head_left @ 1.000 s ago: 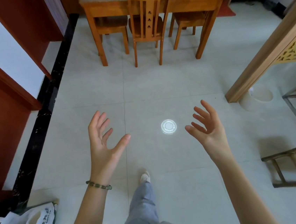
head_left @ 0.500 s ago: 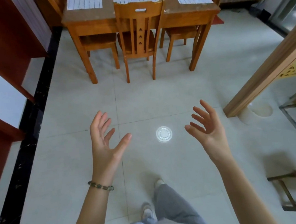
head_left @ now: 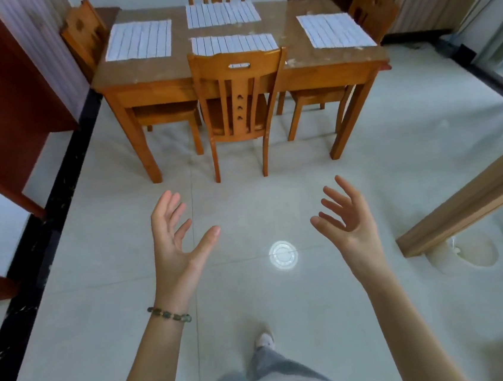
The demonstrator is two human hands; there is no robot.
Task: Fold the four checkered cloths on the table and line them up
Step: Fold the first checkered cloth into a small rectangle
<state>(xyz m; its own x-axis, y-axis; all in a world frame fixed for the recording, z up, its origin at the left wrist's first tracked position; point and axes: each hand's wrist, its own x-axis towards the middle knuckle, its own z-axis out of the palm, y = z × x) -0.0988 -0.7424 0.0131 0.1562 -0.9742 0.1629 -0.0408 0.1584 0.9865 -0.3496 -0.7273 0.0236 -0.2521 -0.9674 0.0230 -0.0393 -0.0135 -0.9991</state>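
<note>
head view, looking forward and down across a pale tiled floor toward a wooden desk at the far end of the room. four checkered cloths lie flat and unfolded on the desk top, apart from one another: the left cloth near the left edge, the far middle cloth by the back edge, the near middle cloth just in front of it, and the right cloth near the right edge. wooden chairs surround the desk; the front chair is tucked in at the near side, its back rising in front of the near middle cloth's lower edge. closer to the camera, both forearms reach out over the floor, well short of the desk. the left hand is open, palm turned inward, fingers spread and gripping nothing. the right hand is also open, fingers loosely curled and empty. a beaded bracelet circles the left wrist. a bright round light reflection sits on the floor between the hands. one shoe shows below.
</note>
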